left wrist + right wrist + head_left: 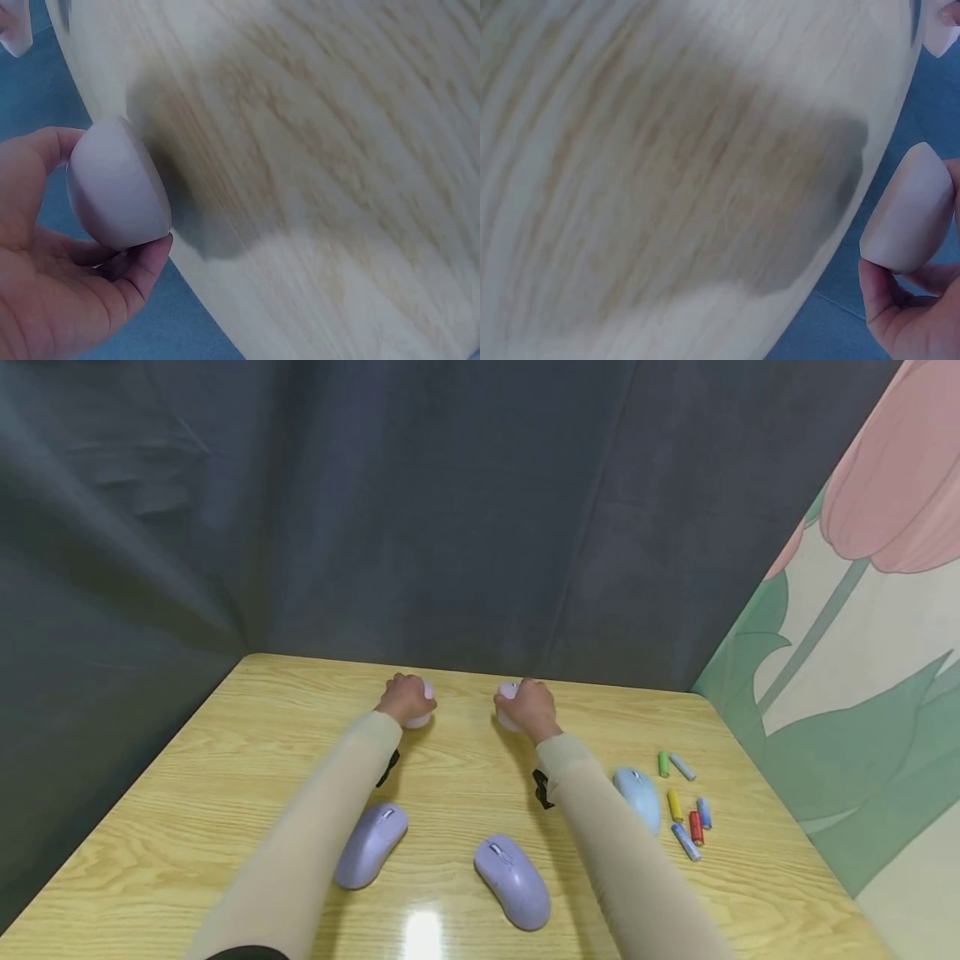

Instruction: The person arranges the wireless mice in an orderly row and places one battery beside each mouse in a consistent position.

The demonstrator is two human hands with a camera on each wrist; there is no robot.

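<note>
Near the far edge of the wooden table, my left hand [403,696] grips a pale pinkish computer mouse [418,721] from its left side. Thumb and fingers pinch the mouse's ends in the left wrist view, and a shadow beside it suggests it is a little off the wood. To the right, my right hand [534,707] holds a second pale computer mouse [508,691] by its sides. That mouse [911,214] also appears raised, with its shadow on the table in the right wrist view. The two held mice are apart.
Nearer to me lie two purple mice, a left one [371,846] and a right one [514,883]. Beside my right forearm sits a light blue mouse [637,797]. Several small coloured batteries, including a red one [697,828], lie right of it. A dark curtain [450,527] hangs behind the table.
</note>
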